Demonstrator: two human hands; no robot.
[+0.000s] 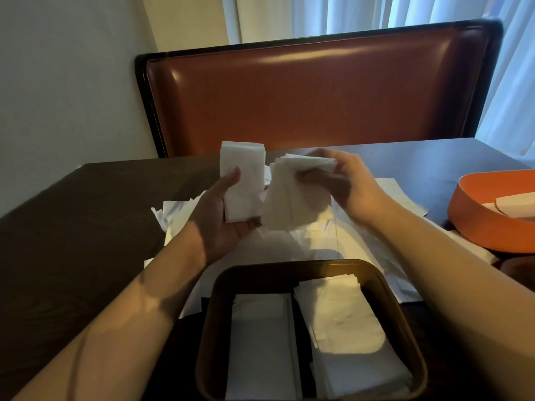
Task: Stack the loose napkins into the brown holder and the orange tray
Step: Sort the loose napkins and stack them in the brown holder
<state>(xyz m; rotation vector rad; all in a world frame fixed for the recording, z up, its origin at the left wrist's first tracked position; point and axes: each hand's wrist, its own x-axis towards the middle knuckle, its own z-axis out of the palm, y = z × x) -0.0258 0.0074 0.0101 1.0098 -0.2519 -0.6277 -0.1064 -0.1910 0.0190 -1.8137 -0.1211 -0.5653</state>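
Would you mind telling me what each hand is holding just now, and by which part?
The left hand holds a napkin stack from beneath, thumb across its face; the right hand pinches a looser napkin bundle by its top edge.

**Where Everything Sat on the Table**

The holder (314, 269) stood at the near edge of the table (86, 227), directly in front of the person, with two stacks of napkins inside it, one on the left (260, 342) and one on the right (344, 328). Behind the holder, loose napkins (318, 241) lay spread over the middle of the table. The tray (474, 224) sat at the right, with napkins in it. Above the loose napkins, the left hand (223, 215) held a folded stack (241, 180), and just to its right the right hand (344, 183) held another bundle (295, 198). A padded seat back (318, 96) rose behind the table's far edge, with curtains (376, 13) behind it.
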